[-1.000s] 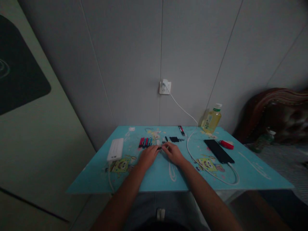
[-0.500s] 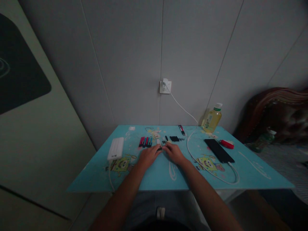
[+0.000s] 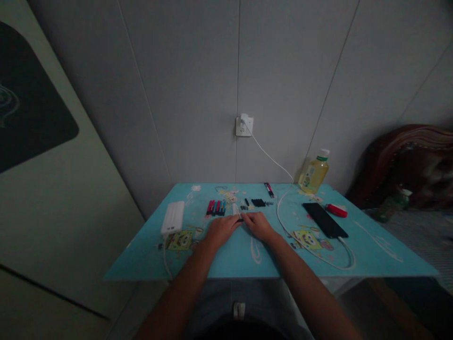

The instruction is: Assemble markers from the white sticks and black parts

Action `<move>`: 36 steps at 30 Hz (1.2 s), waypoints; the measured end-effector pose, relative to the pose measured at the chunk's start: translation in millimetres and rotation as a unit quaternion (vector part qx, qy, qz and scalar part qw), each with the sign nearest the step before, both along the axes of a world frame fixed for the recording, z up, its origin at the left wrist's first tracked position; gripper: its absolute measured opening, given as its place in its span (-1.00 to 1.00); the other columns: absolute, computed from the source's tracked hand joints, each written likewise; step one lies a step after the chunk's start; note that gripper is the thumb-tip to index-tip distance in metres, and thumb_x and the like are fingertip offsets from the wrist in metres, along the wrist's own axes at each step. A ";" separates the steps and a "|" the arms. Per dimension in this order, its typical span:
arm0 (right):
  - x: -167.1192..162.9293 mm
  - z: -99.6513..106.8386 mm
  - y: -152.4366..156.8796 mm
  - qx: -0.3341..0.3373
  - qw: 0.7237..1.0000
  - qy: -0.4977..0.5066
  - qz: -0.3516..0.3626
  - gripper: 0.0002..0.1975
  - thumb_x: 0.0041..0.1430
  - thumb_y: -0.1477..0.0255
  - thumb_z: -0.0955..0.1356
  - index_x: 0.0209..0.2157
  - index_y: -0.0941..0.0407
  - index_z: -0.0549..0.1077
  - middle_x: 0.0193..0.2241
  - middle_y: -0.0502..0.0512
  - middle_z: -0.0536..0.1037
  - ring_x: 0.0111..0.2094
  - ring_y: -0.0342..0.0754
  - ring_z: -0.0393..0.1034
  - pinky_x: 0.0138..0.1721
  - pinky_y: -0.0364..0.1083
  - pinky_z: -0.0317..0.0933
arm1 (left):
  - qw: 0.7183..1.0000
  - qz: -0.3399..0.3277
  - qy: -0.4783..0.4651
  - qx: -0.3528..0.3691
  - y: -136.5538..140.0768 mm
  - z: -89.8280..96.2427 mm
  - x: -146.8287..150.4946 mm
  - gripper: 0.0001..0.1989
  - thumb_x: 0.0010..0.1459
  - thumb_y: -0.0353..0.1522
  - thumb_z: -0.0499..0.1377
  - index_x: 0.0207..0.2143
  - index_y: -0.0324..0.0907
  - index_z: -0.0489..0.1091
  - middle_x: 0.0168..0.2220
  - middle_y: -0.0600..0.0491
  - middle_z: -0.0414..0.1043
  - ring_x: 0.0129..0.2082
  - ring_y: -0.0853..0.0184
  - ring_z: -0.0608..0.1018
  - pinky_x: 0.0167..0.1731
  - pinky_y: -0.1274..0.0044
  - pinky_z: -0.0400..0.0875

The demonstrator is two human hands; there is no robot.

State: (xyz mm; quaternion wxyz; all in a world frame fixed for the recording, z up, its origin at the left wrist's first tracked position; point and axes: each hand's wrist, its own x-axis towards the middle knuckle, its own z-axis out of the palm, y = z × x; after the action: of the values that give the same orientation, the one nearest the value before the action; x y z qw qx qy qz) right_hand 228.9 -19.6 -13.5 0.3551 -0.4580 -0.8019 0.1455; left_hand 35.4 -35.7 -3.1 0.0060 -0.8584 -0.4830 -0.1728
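Observation:
My left hand point(image 3: 222, 228) and my right hand point(image 3: 259, 224) meet over the near middle of the table, fingers closed in a pinch. Between their fingertips is a small black stick-like piece point(image 3: 240, 220), largely covered and too small to name. Just beyond the fingers lie thin white sticks point(image 3: 235, 208) and small dark parts point(image 3: 244, 208). Left of these, a row of red and blue pieces with dark ends point(image 3: 215, 208) lies side by side. Past my right hand sits a group of black pieces point(image 3: 258, 202) with little dark bits point(image 3: 269, 203) alongside.
A white power bank point(image 3: 172, 218) with a cable lies left on the blue table point(image 3: 233, 264). Rightward are a phone point(image 3: 324, 220) on a white charging cable point(image 3: 283, 226), a red object point(image 3: 336, 210) and a yellow bottle point(image 3: 314, 174). A red-black pen-like item point(image 3: 269, 190) lies near the wall.
The view has shifted slightly. Both hands stay together at the same spot; the black piece now sits between the fingertips of both hands, with the fingers slightly rearranged.

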 end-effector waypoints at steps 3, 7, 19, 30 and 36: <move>-1.1 3.8 -3.2 0.006 1.000 0.007 0.002 -0.54 0.39 0.18 0.18 -0.47 0.12 0.46 -0.58 0.00 0.46 -0.52 -0.12 0.29 -0.42 -0.15 0.06 | 1.000 0.005 -0.005 0.003 -0.7 1.3 0.6 -0.69 0.40 -0.15 -0.03 -0.02 -0.06 0.41 -0.17 0.00 0.57 -0.20 0.24 0.59 -0.24 0.51 0.35; -3.0 9.6 -8.7 0.015 1.000 0.014 0.016 -0.66 0.37 0.19 0.21 -0.31 0.11 0.47 -0.46 0.02 0.51 -0.46 -0.11 0.33 -0.38 -0.15 0.12 | 1.000 0.012 -0.012 0.004 -0.7 2.6 0.2 -0.70 0.41 -0.19 -0.05 -0.04 -0.07 0.41 -0.17 -0.03 0.57 -0.20 0.24 0.59 -0.24 0.50 0.35; -0.8 8.3 -5.7 0.022 1.000 0.007 0.013 -0.57 0.39 0.21 0.17 -0.47 0.11 0.42 -0.56 0.00 0.43 -0.50 -0.11 0.28 -0.40 -0.13 0.06 | 1.000 0.026 -0.002 0.005 -1.5 -0.5 2.2 -0.66 0.38 -0.11 -0.02 -0.04 -0.11 0.39 -0.16 -0.08 0.55 -0.19 0.19 0.58 -0.23 0.47 0.37; -3.4 4.7 -4.9 0.009 1.000 0.003 0.008 -0.49 0.39 0.17 0.15 -0.54 0.12 0.42 -0.63 -0.03 0.41 -0.56 -0.14 0.24 -0.46 -0.15 0.03 | 1.000 0.013 0.004 -0.006 -0.3 0.3 2.6 -0.70 0.39 -0.18 0.00 -0.03 -0.09 0.42 -0.15 -0.06 0.56 -0.17 0.21 0.59 -0.20 0.48 0.38; -2.3 10.2 -10.7 0.009 0.999 0.004 0.038 -0.60 0.38 0.18 0.18 -0.41 0.10 0.44 -0.54 -0.02 0.45 -0.51 -0.13 0.27 -0.41 -0.15 0.09 | 1.000 -0.005 0.001 0.003 -1.0 -0.1 1.7 -0.70 0.41 -0.21 -0.04 -0.06 -0.11 0.42 -0.16 -0.07 0.56 -0.17 0.21 0.59 -0.20 0.47 0.38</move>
State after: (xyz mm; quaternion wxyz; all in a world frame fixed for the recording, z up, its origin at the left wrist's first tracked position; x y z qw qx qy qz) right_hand 226.6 -30.4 -3.3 0.3566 -0.4236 -0.8185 0.1529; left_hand 37.1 -36.7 -3.1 0.0083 -0.8608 -0.4785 -0.1733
